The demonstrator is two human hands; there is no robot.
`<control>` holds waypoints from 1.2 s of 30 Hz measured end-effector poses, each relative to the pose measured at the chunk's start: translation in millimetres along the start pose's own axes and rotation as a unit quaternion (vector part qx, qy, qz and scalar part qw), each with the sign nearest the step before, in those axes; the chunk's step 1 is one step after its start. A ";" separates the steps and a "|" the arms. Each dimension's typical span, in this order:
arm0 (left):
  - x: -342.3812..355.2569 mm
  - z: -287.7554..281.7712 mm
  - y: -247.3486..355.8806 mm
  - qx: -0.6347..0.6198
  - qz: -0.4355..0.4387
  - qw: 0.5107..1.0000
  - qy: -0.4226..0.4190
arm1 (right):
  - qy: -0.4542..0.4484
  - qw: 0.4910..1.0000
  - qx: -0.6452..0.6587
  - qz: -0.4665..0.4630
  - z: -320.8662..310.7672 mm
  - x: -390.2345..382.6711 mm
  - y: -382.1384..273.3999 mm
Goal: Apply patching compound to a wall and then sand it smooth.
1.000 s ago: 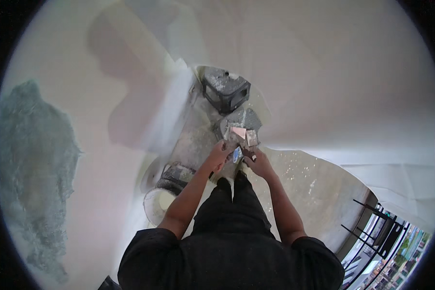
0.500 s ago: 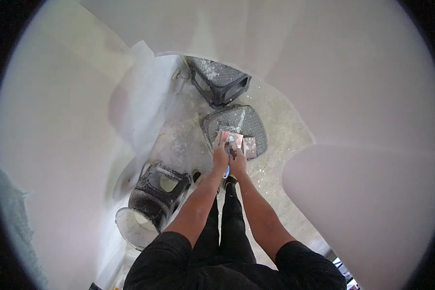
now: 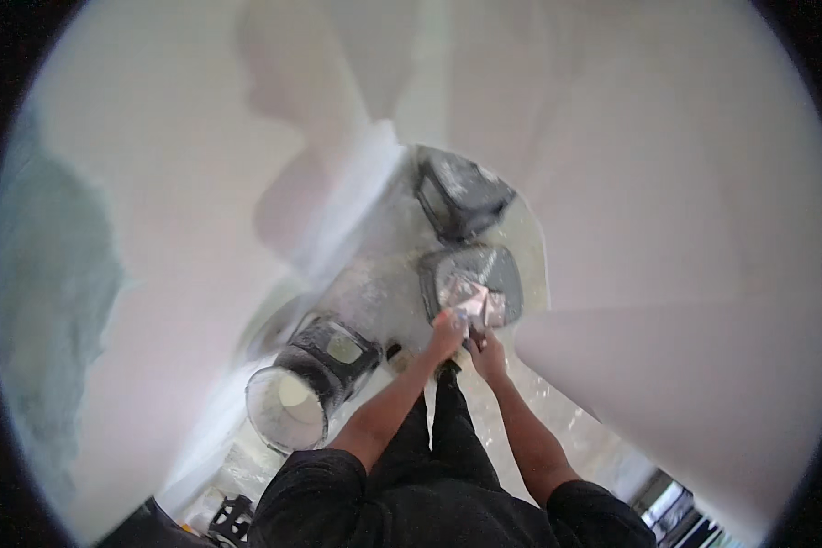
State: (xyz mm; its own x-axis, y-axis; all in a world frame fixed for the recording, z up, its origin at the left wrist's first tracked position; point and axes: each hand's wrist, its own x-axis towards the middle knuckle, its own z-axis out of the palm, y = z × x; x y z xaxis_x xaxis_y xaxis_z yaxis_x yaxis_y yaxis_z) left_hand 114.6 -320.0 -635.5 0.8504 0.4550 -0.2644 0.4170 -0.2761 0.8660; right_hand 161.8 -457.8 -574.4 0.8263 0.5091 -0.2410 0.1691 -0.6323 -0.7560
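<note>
Both hands are close together in front of me, above a grey plastic stool (image 3: 518,279) with a textured, white-spattered top. My left hand (image 3: 447,332) is closed on a broad, thin-bladed tool (image 3: 466,294) that looks like a putty knife, its blade shining pinkish. My right hand (image 3: 487,354) is closed on the dark handle of a second such tool (image 3: 496,309), its blade beside the first. Motion blur and the fingers hide the grips, and any putty on the blades cannot be made out.
Another dusty grey stool (image 3: 466,187) stands farther off. To my left, a round, pale-splashed bucket (image 3: 288,411) lies tipped beside a dark stool (image 3: 338,347). Pale walls (image 3: 658,183) curve round both sides, with a grey-green patch (image 3: 55,292) at far left. The floor (image 3: 365,288) is spattered white.
The view has swung, so stools and bucket sit farther right. My hands have drawn slightly apart, and the two blades now fan out from each other. The blue handle end no longer shows.
</note>
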 end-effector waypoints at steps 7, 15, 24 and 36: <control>-85.9 -104.2 183.9 -0.110 0.012 0.993 0.045 | -0.045 0.987 0.090 -0.125 -94.9 -41.1 -131.7; -105.4 -180.7 264.2 -0.206 0.077 0.965 0.142 | -0.007 0.961 0.074 -0.268 -139.9 -30.9 -254.0; -174.1 -356.6 292.7 -0.201 0.212 0.837 0.463 | -0.141 0.818 0.167 -0.532 -95.8 -42.4 -489.6; -368.8 -580.0 274.5 0.004 0.180 0.755 0.630 | -0.155 0.677 0.196 -0.692 76.7 -167.5 -693.0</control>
State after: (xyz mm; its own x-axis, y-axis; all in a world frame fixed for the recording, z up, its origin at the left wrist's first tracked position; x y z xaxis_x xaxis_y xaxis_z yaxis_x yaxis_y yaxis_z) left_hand -270.8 -72.5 -54.1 -0.0693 0.7925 0.6059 0.2366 -0.5770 0.7817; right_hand -135.0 -60.1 -56.8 -0.1411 0.5927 0.7930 0.4606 0.7483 -0.4774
